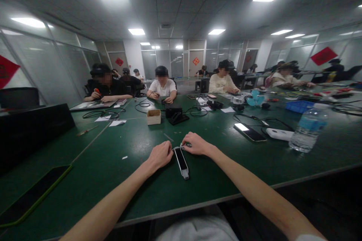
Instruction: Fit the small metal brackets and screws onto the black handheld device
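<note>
On the green table in front of me lies a slim, long device (181, 160) with a black face and a pale grey frame. A grey tab sticks out of its near end. Beside its far left edge is my left hand (160, 155), the fingers curled together and the fingertips at the frame; whatever they pinch is hidden. My right hand (196, 144) is closed over the far right end, pinching a small grey piece (186, 145) that shows partly under the fingers. Whether this piece is joined to the device I cannot tell.
A small cardboard box (153, 117) and a black stand (175, 116) are ahead. To the right are a phone (250, 132), a white power bank (279, 134) and a water bottle (308, 128). A green-edged black mat (34, 194) lies left. Several people sit opposite.
</note>
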Tool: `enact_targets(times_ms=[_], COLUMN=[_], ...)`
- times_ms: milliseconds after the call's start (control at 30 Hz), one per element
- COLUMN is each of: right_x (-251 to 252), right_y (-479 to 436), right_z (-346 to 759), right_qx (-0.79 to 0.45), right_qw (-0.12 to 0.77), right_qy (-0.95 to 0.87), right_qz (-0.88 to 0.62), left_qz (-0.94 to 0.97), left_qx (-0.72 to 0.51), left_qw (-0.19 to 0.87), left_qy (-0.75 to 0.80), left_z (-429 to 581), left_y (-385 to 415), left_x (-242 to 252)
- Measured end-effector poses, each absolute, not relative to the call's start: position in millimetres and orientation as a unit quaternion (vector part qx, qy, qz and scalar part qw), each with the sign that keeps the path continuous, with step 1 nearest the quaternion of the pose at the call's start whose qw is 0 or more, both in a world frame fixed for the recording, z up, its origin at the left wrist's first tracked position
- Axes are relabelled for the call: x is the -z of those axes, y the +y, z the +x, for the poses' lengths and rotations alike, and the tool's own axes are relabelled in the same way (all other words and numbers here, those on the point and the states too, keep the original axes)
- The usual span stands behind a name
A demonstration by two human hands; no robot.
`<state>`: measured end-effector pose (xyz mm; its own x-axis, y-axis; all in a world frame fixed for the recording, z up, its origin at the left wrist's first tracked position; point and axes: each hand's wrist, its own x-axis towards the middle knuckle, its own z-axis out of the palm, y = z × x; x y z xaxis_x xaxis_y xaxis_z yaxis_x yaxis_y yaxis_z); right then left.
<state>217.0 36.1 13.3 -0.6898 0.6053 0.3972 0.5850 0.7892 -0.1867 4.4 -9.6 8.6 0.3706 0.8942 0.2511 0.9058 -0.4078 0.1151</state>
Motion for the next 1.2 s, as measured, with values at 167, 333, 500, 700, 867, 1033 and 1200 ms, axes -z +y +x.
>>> enact_targets(times_ms=[167,333,500,700,867,1033,1200], right_x=[-10.2,-12.5,-11.2,-8.7,-9.2,-8.7,-9.2], right_y=[37.7,35.7,37.5,39.6,39.3,39.1,38.0], right_z=[216.8,216.1,216.8,217.7,218.0,217.5,217.1], right_qx=[-0.017,-0.035,-0.047,-0.059,-0.057,-0.053,-0.057], right_qw=[0.214,0.214,0.215,0.225,0.218,0.223,0.225], right_qy=[-0.924,-0.924,-0.925,-0.922,-0.921,-0.924,-0.921], right_qz=[-0.316,-0.315,-0.311,-0.309,-0.317,-0.307,-0.314], left_qz=[-0.826,-0.832,-0.842,-0.843,-0.85,-0.848,-0.845], left_qx=[0.135,0.141,0.144,0.141,0.145,0.14,0.132], left_qw=[0.008,0.002,-0.003,-0.022,-0.023,-0.021,-0.026], left_qy=[-0.548,-0.537,-0.52,-0.519,-0.506,-0.51,-0.517], left_z=[5.1,4.1,2.9,1.9,0.0,-0.6,-0.7], left_y=[-9.1,-9.1,-9.3,-9.0,-7.1,-3.5,-2.9], left_x=[-8.4,-8.4,-8.0,-8.9,-5.9,-2.2,-2.1])
